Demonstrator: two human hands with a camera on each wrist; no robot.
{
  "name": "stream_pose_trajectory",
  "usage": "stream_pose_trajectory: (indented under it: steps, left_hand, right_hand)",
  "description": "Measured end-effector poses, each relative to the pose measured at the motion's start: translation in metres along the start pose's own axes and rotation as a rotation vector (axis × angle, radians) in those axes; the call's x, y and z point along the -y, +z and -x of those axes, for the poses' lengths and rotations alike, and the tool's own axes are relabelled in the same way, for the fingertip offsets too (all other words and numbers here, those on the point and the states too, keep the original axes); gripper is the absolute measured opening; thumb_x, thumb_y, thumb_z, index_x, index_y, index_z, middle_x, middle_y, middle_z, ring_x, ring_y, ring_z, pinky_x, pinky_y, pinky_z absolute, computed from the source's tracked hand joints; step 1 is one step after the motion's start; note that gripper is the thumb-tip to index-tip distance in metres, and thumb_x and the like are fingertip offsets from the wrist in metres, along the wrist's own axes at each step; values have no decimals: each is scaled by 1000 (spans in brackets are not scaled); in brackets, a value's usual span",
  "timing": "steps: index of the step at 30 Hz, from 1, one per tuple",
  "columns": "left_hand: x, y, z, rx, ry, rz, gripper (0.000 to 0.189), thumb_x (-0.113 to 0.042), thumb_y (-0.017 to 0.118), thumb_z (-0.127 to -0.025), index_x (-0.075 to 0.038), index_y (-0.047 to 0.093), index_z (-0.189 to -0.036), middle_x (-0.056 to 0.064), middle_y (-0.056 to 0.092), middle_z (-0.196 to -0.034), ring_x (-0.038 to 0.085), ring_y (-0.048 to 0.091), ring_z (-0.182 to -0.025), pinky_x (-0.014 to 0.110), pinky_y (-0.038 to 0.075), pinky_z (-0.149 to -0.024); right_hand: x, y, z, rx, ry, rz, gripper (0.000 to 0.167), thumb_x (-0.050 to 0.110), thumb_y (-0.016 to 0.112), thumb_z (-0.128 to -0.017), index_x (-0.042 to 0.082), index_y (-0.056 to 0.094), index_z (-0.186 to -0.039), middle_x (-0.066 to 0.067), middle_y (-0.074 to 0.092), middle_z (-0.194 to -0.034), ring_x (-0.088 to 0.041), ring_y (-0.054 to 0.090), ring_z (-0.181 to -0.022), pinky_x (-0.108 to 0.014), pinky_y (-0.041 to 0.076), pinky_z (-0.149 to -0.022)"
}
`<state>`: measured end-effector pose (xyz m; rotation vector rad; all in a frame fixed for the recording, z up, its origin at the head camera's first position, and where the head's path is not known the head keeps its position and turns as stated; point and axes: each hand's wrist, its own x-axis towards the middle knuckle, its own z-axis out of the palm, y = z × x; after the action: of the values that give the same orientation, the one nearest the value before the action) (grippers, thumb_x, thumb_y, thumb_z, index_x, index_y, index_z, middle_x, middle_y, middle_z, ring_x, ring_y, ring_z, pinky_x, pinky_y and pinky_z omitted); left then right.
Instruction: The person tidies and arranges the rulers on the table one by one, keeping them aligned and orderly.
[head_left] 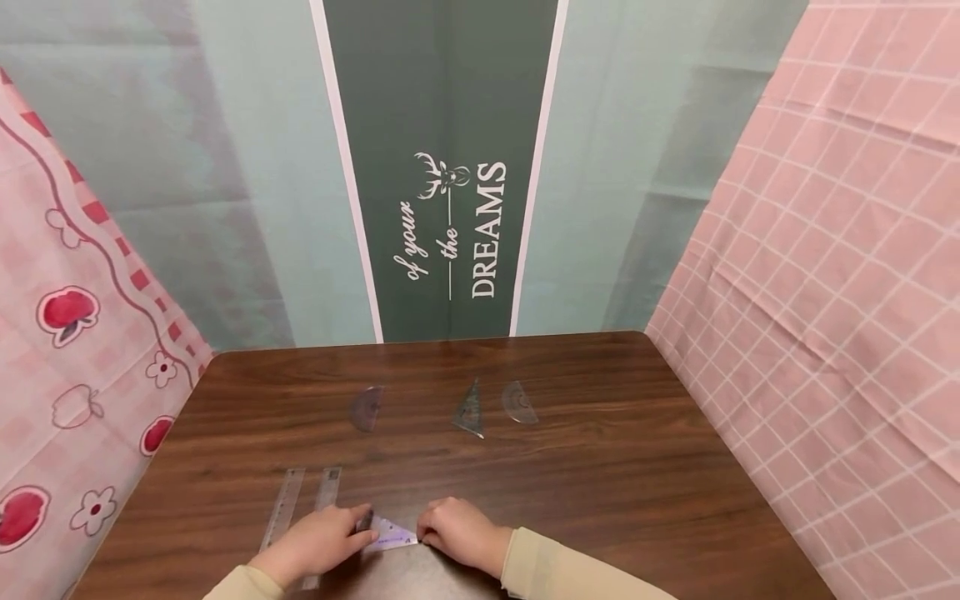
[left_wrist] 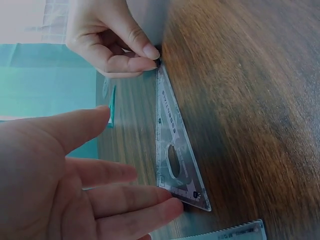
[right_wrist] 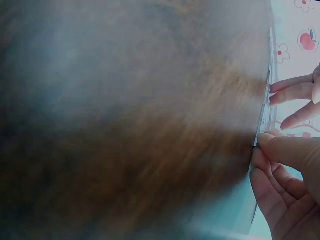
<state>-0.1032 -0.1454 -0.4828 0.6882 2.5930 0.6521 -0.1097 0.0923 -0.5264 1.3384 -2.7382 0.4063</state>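
Note:
A clear set square with purple print [head_left: 390, 535] lies between my two hands near the front of the table. My right hand [head_left: 461, 529] pinches its narrow tip between thumb and index finger; a small dark spot shows at that pinch in the left wrist view. My left hand [head_left: 322, 537] has its fingers stretched out, with fingertips [left_wrist: 172, 206] right at the wide end of the set square. Its thumb stands apart from the fingers. Two clear rulers, one to the left [head_left: 283, 508] and one partly under the left hand [head_left: 327, 492], lie lengthwise.
Farther back lie a purplish protractor [head_left: 366, 408], a greenish set square [head_left: 470, 410] and a clear protractor [head_left: 519, 402]. The brown wooden table [head_left: 600, 467] is bounded by hanging cloths at the back [head_left: 615, 167] and both sides.

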Motion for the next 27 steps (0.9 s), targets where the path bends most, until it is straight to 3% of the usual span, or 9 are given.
stream_pose_trajectory:
  steps: [3,6,11,15,19,23,27]
  left_hand:
    - [-2,0,1,-12,9,-34,57,-40,58,-90,9,57,-120,-6,47,-57,8,42,-49,32,39,-49]
    - [-2,0,0,-26,23,-58,56,-40,59,-89,8,58,-118,-7,49,-58,7,42,-50,32,40,-49]
    - [0,-1,-3,-57,30,-58,55,-38,61,-88,9,60,-115,5,64,-73,10,49,-57,38,47,-55]
    - [0,-5,-6,-64,12,-39,53,-35,62,-87,10,59,-114,19,67,-93,22,62,-74,46,51,-68]
    - [-3,-10,-11,-83,-51,-55,49,-32,64,-87,7,59,-116,17,67,-96,30,64,-84,49,50,-72]
    - [-8,-16,-19,-133,-97,-77,49,-30,64,-87,6,58,-119,22,61,-112,38,58,-104,53,46,-85]
    - [-17,-18,-27,-104,-89,-37,53,-32,62,-88,7,55,-124,28,49,-129,43,49,-116,56,39,-93]
  right_hand:
    - [1,-1,0,1,1,0,8,15,72,-79,21,68,-75,16,60,-76,7,53,-70,-7,40,-62]
    - [1,-1,-1,0,4,-4,8,15,72,-78,21,69,-75,15,60,-75,6,53,-69,-6,40,-62]
    - [1,-2,-4,3,-11,6,9,14,72,-77,21,68,-73,16,59,-74,6,53,-68,-6,40,-62]
    - [-3,-4,-9,36,-60,-19,9,15,72,-78,21,68,-73,16,60,-73,8,52,-68,-5,39,-63]
    - [-19,-8,-14,31,-82,-102,6,16,68,-84,17,72,-80,12,64,-77,7,55,-73,-5,41,-70]
    - [-47,-14,-20,-57,15,-176,10,15,63,-88,11,72,-86,5,67,-83,-2,61,-79,-13,46,-75]
    - [-80,-20,-23,-131,164,-268,12,10,61,-89,5,72,-90,-1,70,-87,-11,64,-84,-23,49,-77]
